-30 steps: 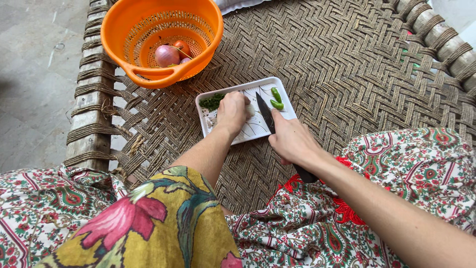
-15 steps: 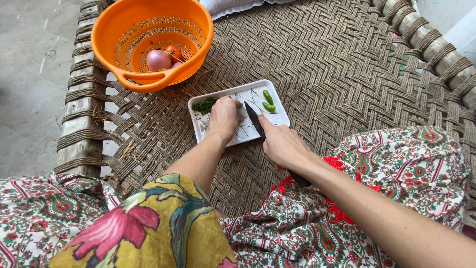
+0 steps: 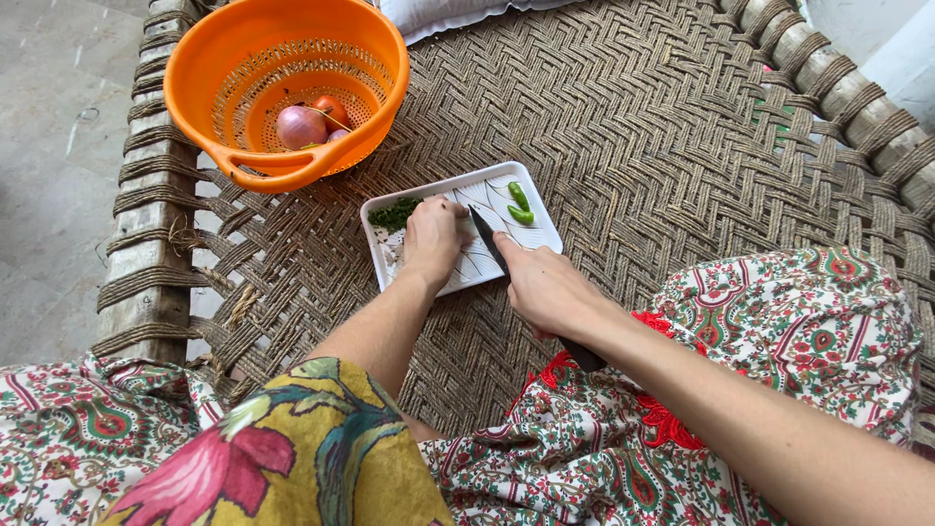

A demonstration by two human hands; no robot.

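Both hands have drifted left with the white tray (image 3: 542,230); left hand (image 3: 431,239) fingers curled, pressing something pale; knife (image 3: 486,240) blade just right of them; right hand (image 3: 543,287) fingers wrapped round its handle; green chillies (image 3: 518,204) beyond the blade.

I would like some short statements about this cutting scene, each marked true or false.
1. The right hand holds a knife. True.
2. The white tray is round. False: it is rectangular.
3. The orange colander is empty. False: an onion and other vegetables lie in it.
4. Two green chillies lie on the tray. True.
5. The left hand rests on the tray. True.
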